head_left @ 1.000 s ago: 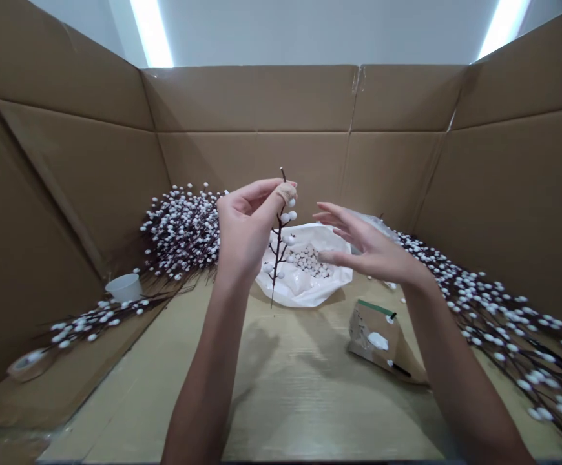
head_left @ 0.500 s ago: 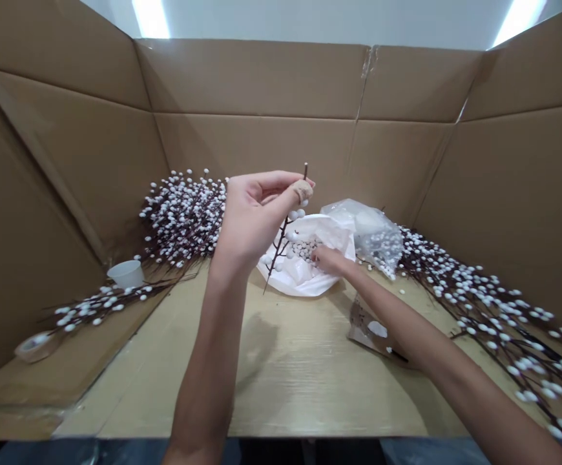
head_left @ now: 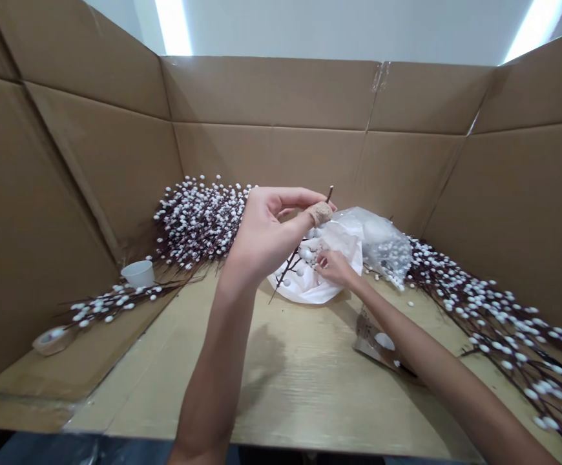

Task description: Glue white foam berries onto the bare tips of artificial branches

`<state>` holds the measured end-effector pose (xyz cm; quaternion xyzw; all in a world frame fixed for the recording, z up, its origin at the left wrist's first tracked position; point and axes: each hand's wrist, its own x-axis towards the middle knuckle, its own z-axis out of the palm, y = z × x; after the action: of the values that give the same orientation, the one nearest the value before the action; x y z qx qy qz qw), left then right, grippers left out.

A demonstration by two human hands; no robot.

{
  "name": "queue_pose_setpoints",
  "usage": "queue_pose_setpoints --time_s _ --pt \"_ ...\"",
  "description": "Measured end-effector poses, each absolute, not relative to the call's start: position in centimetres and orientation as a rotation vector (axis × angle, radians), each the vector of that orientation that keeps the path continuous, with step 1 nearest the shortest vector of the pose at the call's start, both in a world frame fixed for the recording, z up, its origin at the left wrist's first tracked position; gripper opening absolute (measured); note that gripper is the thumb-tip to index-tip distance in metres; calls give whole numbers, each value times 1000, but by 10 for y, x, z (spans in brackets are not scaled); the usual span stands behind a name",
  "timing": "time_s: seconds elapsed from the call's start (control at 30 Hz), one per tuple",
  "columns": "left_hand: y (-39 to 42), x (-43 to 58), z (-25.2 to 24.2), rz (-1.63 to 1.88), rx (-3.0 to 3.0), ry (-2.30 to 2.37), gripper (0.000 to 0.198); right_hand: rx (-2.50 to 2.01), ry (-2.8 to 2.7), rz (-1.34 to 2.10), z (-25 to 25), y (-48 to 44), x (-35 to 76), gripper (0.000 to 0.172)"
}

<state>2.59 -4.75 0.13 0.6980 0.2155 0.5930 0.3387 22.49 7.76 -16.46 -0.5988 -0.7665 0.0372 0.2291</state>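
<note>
A thin, dark brown twig with round white berries on short side stems (head_left: 287,267) is slanting in front of the white plastic-lined shallow container (head_left: 310,296), its upper tip leaning to the right; whether it is touching the plastic is hard to tell. The left hand (head_left: 267,234) is pinching it near that upper tip between the fingers and a thumb wearing a beige wrap (head_left: 320,213). The twig is probably weighing very little, its stem looking stiff and slightly springy, the berries looking smooth and likely to pop off under pressure, so the bare stem is offering the safer hold. The right hand (head_left: 336,268), apart from the left, is reaching over the container with its fingers curled down; whether they are gripping a berry cannot be told. Behind it a clear, crinkled plastic bag (head_left: 382,240) is resting, while a brown package with a white patch (head_left: 374,342) is sitting partly under the right forearm. Farther out on the table (head_left: 310,400), large white-berried bundles are lying left (head_left: 203,223) and right (head_left: 475,298), and a translucent white cup (head_left: 139,274) is standing beyond a tan tape roll (head_left: 52,341).
</note>
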Motion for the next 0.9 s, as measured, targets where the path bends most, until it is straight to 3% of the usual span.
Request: queue_pose_setpoints --time_s 0.3,0.4,0.53,0.63,0.9 --pt "-55 25 2 1358 1827 528 3 -933 -1780 320 -108 16 210 30" --pt "-53 24 3 1278 1826 522 3 -783 -1685 387 -90 0 203 28" --pt "-48 22 3 1202 1857 511 4 -639 -1558 557 -68 -14 197 21" --pt "-45 23 4 1153 1888 532 7 -597 -1502 644 -52 -24 196 27" --pt "-43 27 2 1127 1883 583 5 -550 -1441 634 -32 -40 212 24"
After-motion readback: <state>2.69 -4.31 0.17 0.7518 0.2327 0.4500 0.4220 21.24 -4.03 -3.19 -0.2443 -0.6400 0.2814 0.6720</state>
